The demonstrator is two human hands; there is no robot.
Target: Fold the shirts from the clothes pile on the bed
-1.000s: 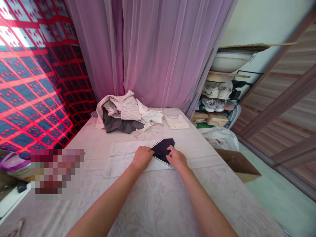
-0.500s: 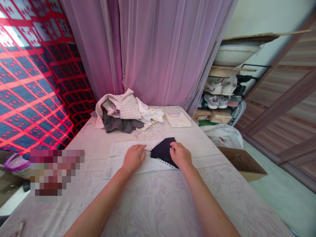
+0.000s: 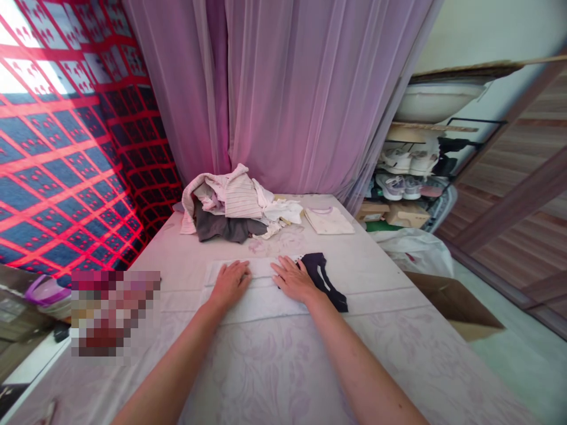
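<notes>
A small garment with a white body (image 3: 261, 301) and a navy-black top part (image 3: 315, 268) lies across the bed or table in front of me. My left hand (image 3: 231, 283) rests flat on the white part toward its left end, fingers stretched out. Near the seam, my right hand (image 3: 293, 280) lies with its fingers spread on the white cloth and covers some of the dark part. The dark part extends to the right of that hand and has a pale slit-like gap in it. Neither hand grips the cloth.
Farther back sits a heap of crumpled clothes (image 3: 230, 203), with a folded cream shirt (image 3: 330, 221) to its right. A purple curtain (image 3: 283, 100) hangs behind. Beyond the right edge are a cardboard box (image 3: 456, 304), a plastic bag (image 3: 411, 251) and a shoe rack (image 3: 401, 159).
My right hand has shifted left from the dark part onto the white cloth. The dark part, folded in a wedge before, now spreads out to the right. The left hand lies flatter.
</notes>
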